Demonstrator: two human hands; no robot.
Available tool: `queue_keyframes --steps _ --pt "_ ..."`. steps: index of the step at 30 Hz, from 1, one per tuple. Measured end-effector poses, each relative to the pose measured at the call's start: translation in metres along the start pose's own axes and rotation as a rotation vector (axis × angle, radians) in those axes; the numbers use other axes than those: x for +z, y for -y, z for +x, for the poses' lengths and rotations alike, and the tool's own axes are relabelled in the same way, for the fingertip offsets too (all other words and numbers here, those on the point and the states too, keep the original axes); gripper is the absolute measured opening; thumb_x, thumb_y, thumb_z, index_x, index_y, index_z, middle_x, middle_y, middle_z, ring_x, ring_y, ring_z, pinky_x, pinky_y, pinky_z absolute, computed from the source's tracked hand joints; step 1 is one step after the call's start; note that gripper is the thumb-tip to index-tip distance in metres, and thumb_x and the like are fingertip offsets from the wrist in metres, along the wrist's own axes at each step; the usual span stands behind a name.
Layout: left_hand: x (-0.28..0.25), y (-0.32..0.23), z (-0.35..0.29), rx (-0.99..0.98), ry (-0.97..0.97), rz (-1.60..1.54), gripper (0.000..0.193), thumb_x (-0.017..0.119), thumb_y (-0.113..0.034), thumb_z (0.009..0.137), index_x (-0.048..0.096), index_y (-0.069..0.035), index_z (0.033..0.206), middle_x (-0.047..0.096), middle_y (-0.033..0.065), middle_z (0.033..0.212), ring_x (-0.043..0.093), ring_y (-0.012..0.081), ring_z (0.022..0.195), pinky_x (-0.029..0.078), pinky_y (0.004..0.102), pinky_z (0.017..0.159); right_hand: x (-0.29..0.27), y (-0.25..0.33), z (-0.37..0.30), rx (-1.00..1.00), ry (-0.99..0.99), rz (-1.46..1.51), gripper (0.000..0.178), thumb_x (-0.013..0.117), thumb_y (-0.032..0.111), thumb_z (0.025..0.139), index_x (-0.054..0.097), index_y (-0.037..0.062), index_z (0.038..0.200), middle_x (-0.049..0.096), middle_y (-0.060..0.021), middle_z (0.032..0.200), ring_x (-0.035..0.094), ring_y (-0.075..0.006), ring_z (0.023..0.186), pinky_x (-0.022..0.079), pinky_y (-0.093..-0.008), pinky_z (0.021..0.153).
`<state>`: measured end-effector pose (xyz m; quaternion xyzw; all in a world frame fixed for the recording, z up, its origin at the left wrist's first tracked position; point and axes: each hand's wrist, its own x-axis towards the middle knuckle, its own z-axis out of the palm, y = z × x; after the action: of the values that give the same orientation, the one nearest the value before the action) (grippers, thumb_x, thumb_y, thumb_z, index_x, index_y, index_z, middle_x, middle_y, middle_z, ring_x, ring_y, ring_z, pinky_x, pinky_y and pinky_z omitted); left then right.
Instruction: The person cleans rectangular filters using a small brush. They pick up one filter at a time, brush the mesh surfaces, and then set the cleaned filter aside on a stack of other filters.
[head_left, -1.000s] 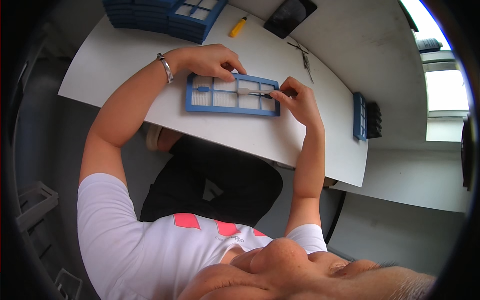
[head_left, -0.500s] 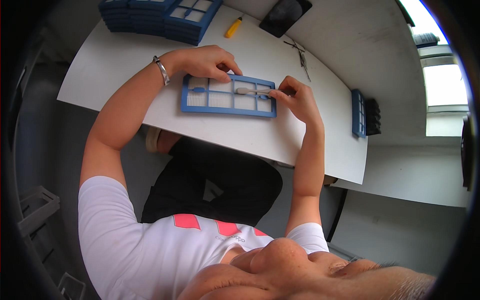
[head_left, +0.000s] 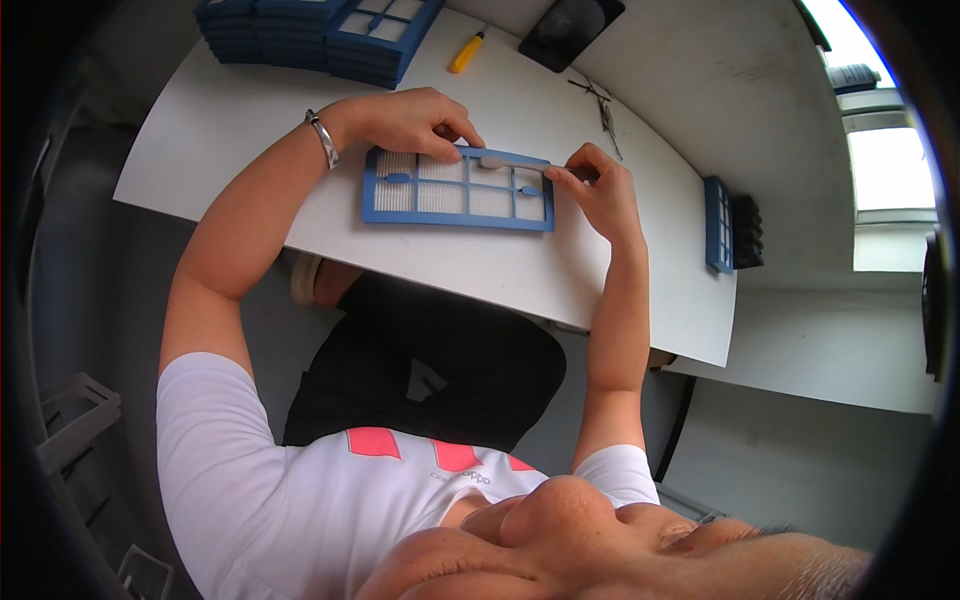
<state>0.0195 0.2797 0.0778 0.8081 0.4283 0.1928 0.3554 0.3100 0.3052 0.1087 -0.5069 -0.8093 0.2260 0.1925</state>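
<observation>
A flat air filter with a blue grid frame and white pleats lies on the white table in front of me. My left hand grips its far edge, thumb on the frame and fingers behind it. Pinched in my right hand, at the filter's right end, is a slim grey toothbrush. The brush head points left and lies over the upper cells right of the middle bar. Its bristles are hidden.
Stacks of blue-framed filters stand at the far left. Behind are a yellow-handled tool, a dark tablet-like panel and thin metal tools. Another blue filter stands at the right edge beside a black ridged object.
The toothbrush has moved away from me, from the filter's middle bar up toward its far edge, along with my right fingers. My left hand and the filter stay nearly in place.
</observation>
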Motion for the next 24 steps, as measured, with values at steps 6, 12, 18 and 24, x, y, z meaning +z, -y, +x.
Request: queue_keyframes --steps 6,12,18,24 --pt "0.0028 0.0035 0.0003 0.011 -0.030 0.003 0.041 0.067 -0.027 0.084 0.071 -0.003 0.117 0.066 0.0108 0.087 0.061 0.0175 0.079 0.046 0.0260 0.064 0.0051 0.0027 -0.0033 0.001 0.025 0.020 0.030 0.084 0.026 0.077 0.066 0.0027 0.081 0.067 -0.0062 0.074 0.058 -0.0152 0.067 0.045 -0.0288 0.061" --pt "0.0010 -0.0001 0.0001 -0.015 -0.001 0.005 0.043 0.068 -0.029 0.083 0.071 -0.003 0.117 0.065 0.0114 0.086 0.061 0.0177 0.080 0.045 0.0253 0.063 0.0015 -0.0005 -0.0017 0.042 0.052 0.017 0.029 0.083 0.026 0.078 0.066 0.0031 0.081 0.067 -0.0063 0.074 0.058 -0.0151 0.067 0.046 -0.0287 0.061" --pt "0.0032 0.0040 0.0000 0.014 -0.032 -0.019 0.043 0.068 -0.029 0.084 0.070 -0.003 0.118 0.066 0.0116 0.089 0.061 0.0179 0.079 0.046 0.0257 0.063 0.0045 -0.0009 -0.0011 0.034 0.085 0.023 0.029 0.083 0.026 0.078 0.065 0.0030 0.080 0.067 -0.0059 0.074 0.060 -0.0145 0.068 0.046 -0.0284 0.062" --pt "0.0026 0.0017 0.0005 -0.001 -0.020 0.015 0.042 0.068 -0.028 0.084 0.071 -0.003 0.117 0.066 0.0115 0.089 0.061 0.0181 0.079 0.046 0.0261 0.065 0.0040 0.0005 -0.0024 -0.064 0.115 0.024 0.029 0.082 0.026 0.078 0.065 0.0031 0.080 0.068 -0.0060 0.075 0.061 -0.0146 0.070 0.046 -0.0282 0.063"
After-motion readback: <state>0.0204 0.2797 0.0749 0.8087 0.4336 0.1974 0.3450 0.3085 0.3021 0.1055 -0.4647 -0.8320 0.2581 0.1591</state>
